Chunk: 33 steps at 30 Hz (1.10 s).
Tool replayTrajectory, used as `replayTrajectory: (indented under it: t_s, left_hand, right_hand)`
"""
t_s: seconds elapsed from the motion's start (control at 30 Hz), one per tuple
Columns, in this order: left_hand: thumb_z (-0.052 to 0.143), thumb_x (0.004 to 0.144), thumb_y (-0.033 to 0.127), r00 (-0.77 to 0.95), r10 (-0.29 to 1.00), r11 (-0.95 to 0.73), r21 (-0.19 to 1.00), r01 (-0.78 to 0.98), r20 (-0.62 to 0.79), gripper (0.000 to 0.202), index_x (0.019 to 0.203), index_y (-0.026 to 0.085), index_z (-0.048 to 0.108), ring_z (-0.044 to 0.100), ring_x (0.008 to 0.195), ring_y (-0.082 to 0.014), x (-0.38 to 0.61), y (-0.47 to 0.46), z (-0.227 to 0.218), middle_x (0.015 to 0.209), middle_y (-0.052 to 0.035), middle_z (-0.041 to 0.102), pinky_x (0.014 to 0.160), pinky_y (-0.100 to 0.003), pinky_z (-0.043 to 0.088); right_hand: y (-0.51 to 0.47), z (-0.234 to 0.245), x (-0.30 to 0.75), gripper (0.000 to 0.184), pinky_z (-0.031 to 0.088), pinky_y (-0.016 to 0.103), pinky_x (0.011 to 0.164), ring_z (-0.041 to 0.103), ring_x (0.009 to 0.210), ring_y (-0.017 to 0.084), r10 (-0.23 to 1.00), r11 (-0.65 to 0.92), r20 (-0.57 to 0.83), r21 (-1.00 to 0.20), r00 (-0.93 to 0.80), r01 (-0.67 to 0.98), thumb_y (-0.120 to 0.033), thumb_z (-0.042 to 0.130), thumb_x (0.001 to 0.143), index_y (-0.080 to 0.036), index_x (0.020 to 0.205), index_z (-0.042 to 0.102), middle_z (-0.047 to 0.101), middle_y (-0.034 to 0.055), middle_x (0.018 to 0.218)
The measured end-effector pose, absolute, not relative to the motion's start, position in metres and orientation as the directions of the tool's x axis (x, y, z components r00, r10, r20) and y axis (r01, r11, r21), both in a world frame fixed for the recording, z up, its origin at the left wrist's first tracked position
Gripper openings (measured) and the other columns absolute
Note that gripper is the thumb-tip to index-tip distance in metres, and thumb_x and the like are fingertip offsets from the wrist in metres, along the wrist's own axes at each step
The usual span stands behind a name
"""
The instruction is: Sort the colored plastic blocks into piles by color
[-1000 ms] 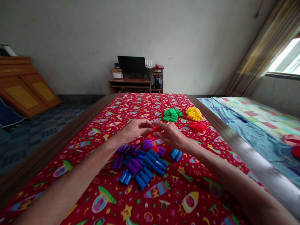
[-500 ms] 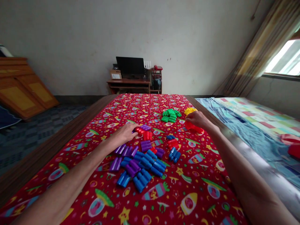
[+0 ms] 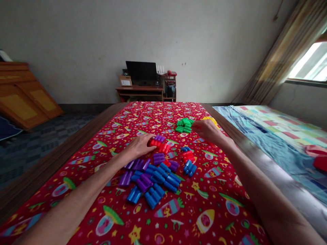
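Note:
My left hand [image 3: 141, 145] has its thumb and fingers closed on a red toy block [image 3: 155, 143] made of joined tubes. A second red block touches it on the right, and a purple block [image 3: 159, 138] lies just behind. My right hand [image 3: 208, 131] is over the far right of the cloth, beside a pile of green blocks [image 3: 184, 126]. Its fingers point left and are slightly blurred; whether they hold anything is hidden. Yellow blocks [image 3: 209, 119] show behind this hand, and red ones are mostly covered beneath it. Nearer me lie mixed blue blocks [image 3: 155, 195] and purple blocks [image 3: 144, 183].
A red patterned cloth [image 3: 112, 211] covers the long table. Right of centre sit a red block [image 3: 188, 156] and blue blocks [image 3: 190, 168]. A bed [image 3: 278, 126] stands along the right side. Beyond the table's far end is a desk [image 3: 139, 89] with a monitor [image 3: 141, 72].
My right hand has moved left from the red and yellow blocks toward the green pile. My left hand has shifted slightly right, and the red blocks by it have moved right too.

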<state>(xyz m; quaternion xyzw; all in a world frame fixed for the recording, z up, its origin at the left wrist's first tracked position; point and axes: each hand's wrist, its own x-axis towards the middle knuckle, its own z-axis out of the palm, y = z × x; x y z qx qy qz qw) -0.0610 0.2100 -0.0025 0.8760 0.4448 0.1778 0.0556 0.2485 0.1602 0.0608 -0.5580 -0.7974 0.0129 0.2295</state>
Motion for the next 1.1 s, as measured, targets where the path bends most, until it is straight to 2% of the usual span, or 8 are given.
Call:
replayTrajectory:
  t_s: [0.2, 0.3, 0.4, 0.53, 0.67, 0.77, 0.87, 1.1]
  left_hand:
    - [0.064, 0.071, 0.047, 0.483, 0.835, -0.549, 0.354, 0.757, 0.263, 0.035, 0.092, 0.019, 0.068, 0.065, 0.074, -0.0203, -0.065, 0.210, 0.009, 0.082, -0.0039, 0.072, 0.067, -0.028, 0.050]
    - [0.063, 0.070, 0.061, 0.433, 0.869, -0.493, 0.512, 0.704, 0.241, 0.045, 0.083, 0.018, 0.067, 0.063, 0.063, -0.0181, -0.063, 0.206, 0.017, 0.068, -0.0014, 0.069, 0.056, -0.025, 0.046]
    - [0.056, 0.073, 0.071, 0.461, 0.867, -0.458, 0.667, 0.588, 0.189, 0.057, 0.086, 0.017, 0.067, 0.064, 0.061, -0.0183, -0.053, 0.195, 0.023, 0.067, -0.0022, 0.069, 0.054, -0.025, 0.047]
    - [0.052, 0.080, 0.069, 0.585, 0.798, -0.483, 0.732, 0.481, 0.142, 0.056, 0.094, 0.017, 0.066, 0.067, 0.066, -0.0192, -0.037, 0.183, 0.021, 0.072, -0.0030, 0.071, 0.060, -0.027, 0.051]
    - [0.048, 0.089, 0.057, 0.561, 0.783, -0.587, 0.617, 0.524, 0.268, 0.054, 0.123, 0.016, 0.058, 0.068, 0.095, -0.0238, -0.033, 0.183, 0.006, 0.104, -0.0097, 0.072, 0.083, -0.035, 0.054]
    - [0.050, 0.091, 0.045, 0.662, 0.683, -0.723, 0.410, 0.555, 0.308, 0.046, 0.126, 0.017, 0.059, 0.058, 0.119, -0.0260, -0.034, 0.185, -0.005, 0.127, -0.0123, 0.064, 0.102, -0.040, 0.045]
    - [0.052, 0.091, 0.033, 0.740, 0.603, -0.797, 0.281, 0.535, 0.299, 0.037, 0.123, 0.018, 0.062, 0.054, 0.124, -0.0246, -0.035, 0.185, -0.011, 0.131, -0.0112, 0.061, 0.107, -0.040, 0.040]
    - [0.064, 0.082, 0.026, 0.733, 0.598, -0.801, 0.239, 0.549, 0.322, 0.029, 0.110, 0.017, 0.067, 0.063, 0.104, -0.0230, -0.031, 0.182, -0.008, 0.108, -0.0083, 0.071, 0.096, -0.036, 0.048]
  right_hand:
    - [0.141, 0.049, 0.197, 0.024, 0.026, 0.023, 0.054, 0.040, 0.053, 0.007, 0.759, 0.643, 0.341, -0.259, -0.555, 0.720, -0.021, 0.048, 0.091, -0.015, 0.079, 0.069, 0.058, 0.0002, 0.062]
    - [0.138, 0.037, 0.183, 0.020, 0.031, 0.023, 0.058, 0.050, 0.063, 0.010, 0.714, 0.694, 0.354, -0.251, -0.603, 0.674, -0.022, 0.052, 0.091, -0.015, 0.100, 0.068, 0.067, 0.0050, 0.078]
    - [0.137, 0.030, 0.170, 0.036, 0.037, 0.024, 0.065, 0.059, 0.080, 0.016, 0.683, 0.719, 0.405, -0.227, -0.608, 0.657, -0.025, 0.059, 0.089, -0.014, 0.123, 0.059, 0.069, 0.0126, 0.102]
    - [0.137, 0.036, 0.170, 0.025, 0.034, 0.024, 0.060, 0.058, 0.071, 0.014, 0.738, 0.637, 0.411, -0.160, -0.536, 0.754, -0.028, 0.048, 0.095, -0.016, 0.107, 0.066, 0.071, 0.0092, 0.087]
    - [0.147, 0.058, 0.215, 0.026, 0.032, 0.024, 0.058, 0.058, 0.067, 0.014, 0.873, 0.396, 0.352, -0.111, -0.337, 0.911, -0.028, 0.048, 0.094, -0.021, 0.100, 0.071, 0.071, 0.0064, 0.080]
    - [0.160, 0.068, 0.270, 0.024, 0.034, 0.025, 0.059, 0.062, 0.072, 0.017, 0.959, 0.143, 0.253, -0.043, -0.128, 0.989, -0.023, 0.053, 0.087, -0.022, 0.099, 0.075, 0.072, 0.0080, 0.085]
    - [0.173, 0.061, 0.317, 0.028, 0.038, 0.027, 0.061, 0.065, 0.081, 0.022, 0.973, -0.049, 0.224, 0.001, 0.047, 0.999, -0.021, 0.055, 0.084, -0.022, 0.104, 0.076, 0.072, 0.0112, 0.096]
    - [0.193, 0.033, 0.353, 0.031, 0.041, 0.026, 0.065, 0.065, 0.078, 0.020, 0.994, 0.108, 0.022, -0.045, -0.107, 0.993, -0.030, 0.052, 0.090, -0.015, 0.102, 0.076, 0.074, 0.0113, 0.093]
